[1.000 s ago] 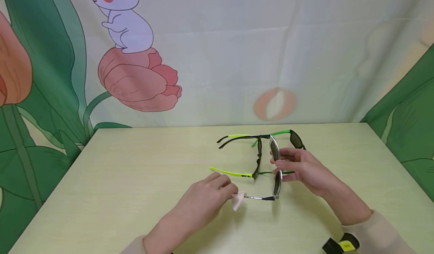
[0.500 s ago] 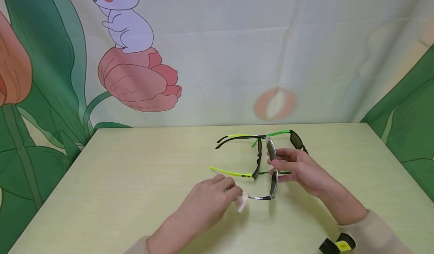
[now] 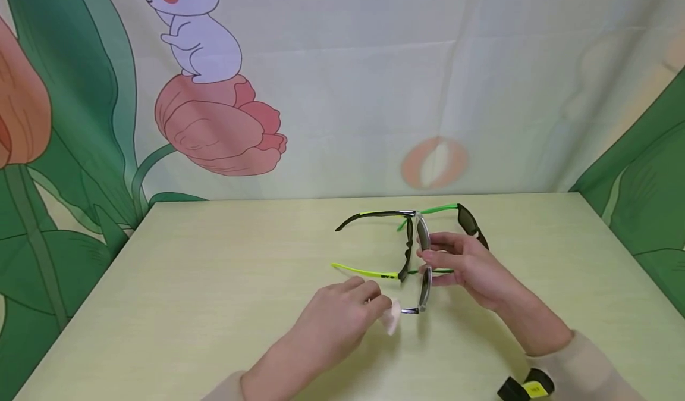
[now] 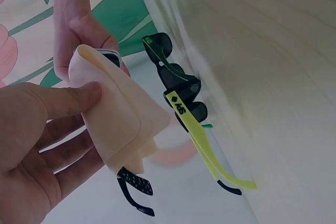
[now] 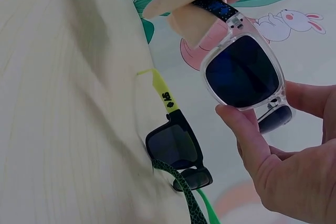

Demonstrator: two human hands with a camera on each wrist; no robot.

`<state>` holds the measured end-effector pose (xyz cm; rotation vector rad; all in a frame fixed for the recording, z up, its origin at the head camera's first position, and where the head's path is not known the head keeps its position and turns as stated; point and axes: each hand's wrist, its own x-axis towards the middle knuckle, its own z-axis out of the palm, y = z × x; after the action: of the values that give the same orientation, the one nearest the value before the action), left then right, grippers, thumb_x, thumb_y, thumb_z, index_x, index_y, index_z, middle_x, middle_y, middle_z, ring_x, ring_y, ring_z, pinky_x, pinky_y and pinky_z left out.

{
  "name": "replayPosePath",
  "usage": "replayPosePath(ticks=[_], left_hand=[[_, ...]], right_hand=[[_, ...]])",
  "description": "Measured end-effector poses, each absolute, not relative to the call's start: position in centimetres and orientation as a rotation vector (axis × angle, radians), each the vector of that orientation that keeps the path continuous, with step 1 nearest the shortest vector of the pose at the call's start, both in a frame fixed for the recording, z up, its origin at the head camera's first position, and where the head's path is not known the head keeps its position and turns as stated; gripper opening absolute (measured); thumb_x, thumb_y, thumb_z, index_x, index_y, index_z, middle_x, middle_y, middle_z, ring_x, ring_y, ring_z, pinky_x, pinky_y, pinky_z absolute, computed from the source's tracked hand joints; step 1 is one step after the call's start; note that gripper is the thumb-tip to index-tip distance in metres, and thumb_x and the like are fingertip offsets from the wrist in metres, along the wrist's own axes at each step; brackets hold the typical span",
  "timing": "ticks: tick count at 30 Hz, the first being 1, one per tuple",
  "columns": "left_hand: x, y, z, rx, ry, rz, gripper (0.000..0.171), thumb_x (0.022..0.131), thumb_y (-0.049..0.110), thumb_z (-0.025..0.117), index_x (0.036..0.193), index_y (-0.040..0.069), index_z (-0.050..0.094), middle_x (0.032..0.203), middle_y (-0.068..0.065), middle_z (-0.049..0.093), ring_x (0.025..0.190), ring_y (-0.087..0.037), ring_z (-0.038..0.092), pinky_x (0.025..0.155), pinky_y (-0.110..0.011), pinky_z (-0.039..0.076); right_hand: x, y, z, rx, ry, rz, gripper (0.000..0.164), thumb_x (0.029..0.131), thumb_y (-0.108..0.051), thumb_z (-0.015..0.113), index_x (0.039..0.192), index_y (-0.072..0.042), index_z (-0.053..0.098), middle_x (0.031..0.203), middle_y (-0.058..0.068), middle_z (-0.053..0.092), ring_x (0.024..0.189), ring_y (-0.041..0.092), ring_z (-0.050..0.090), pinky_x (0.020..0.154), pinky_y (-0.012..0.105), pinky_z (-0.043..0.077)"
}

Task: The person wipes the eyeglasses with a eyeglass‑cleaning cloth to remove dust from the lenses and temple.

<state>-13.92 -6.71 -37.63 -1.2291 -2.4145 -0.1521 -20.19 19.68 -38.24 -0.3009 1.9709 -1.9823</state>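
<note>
Clear-framed sunglasses (image 3: 425,288) with dark lenses are held above the table. My right hand (image 3: 476,273) grips them at the bridge between thumb and fingers, as the right wrist view shows at the frame (image 5: 244,72). A pale pink cloth (image 3: 393,318) is folded over the near temple arm. My left hand (image 3: 342,318) pinches this cloth around the arm. In the left wrist view the patterned tip of the arm (image 4: 136,181) sticks out below the cloth (image 4: 113,114), while the cloth hides its middle. The far temple arm (image 3: 369,215) points left.
Black sunglasses with yellow arms (image 3: 369,273) stand on the table (image 3: 214,282) behind the held pair. Another pair with green arms (image 3: 470,219) sits beyond them, partly hidden by my right hand. A printed curtain (image 3: 342,91) hangs at the table's back edge.
My left hand with the cloth has slid right along the temple arm, closer to the hinge. My right hand has brought the clear-framed sunglasses slightly left.
</note>
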Motion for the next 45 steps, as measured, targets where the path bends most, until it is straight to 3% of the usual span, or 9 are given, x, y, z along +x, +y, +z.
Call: replayPosePath(ticks=[15,27,38,45], left_hand=[[-14.0,-4.9,-37.9,-1.273,-2.327,-0.085,0.031,0.078,-0.003,0.08,0.102,0.016,0.075,0.096,0.003,0.065,0.083,-0.014,0.061,0.061,-0.021,0.054],[-14.0,-6.0,-38.1,-1.267,-2.377,-0.195,0.031,0.078,-0.007,0.081,0.1,0.016,0.076,0.097,0.004,0.067,0.087,-0.013,0.062,0.064,-0.021,0.056],[-14.3,-7.1,-38.5,-1.307,-2.356,-0.283,0.028,0.081,-0.006,0.08,0.099,0.015,0.075,0.094,0.004,0.066,0.09,-0.014,0.064,0.071,-0.021,0.056],[-14.5,-7.6,-38.6,-1.323,-2.377,-0.305,0.018,0.087,0.005,0.081,0.1,0.015,0.076,0.092,0.004,0.066,0.092,-0.013,0.064,0.074,-0.019,0.056]], right_hand=[[-19.9,19.5,-38.3,-0.29,2.012,-1.971,0.054,0.101,-0.012,0.064,0.14,0.017,0.041,0.12,0.022,0.056,0.099,0.027,0.067,0.087,0.041,0.06],[-20.1,21.1,-38.1,-0.355,2.048,-1.887,0.057,0.103,-0.015,0.061,0.146,0.014,0.038,0.135,0.026,0.054,0.109,0.034,0.066,0.092,0.04,0.057],[-20.2,22.3,-37.7,-0.372,2.072,-1.843,0.054,0.102,-0.015,0.062,0.143,0.013,0.043,0.128,0.021,0.058,0.101,0.029,0.069,0.09,0.04,0.058],[-20.2,22.8,-37.7,-0.425,2.055,-1.84,0.053,0.103,-0.013,0.06,0.144,0.015,0.04,0.127,0.018,0.059,0.099,0.028,0.068,0.089,0.04,0.058]])
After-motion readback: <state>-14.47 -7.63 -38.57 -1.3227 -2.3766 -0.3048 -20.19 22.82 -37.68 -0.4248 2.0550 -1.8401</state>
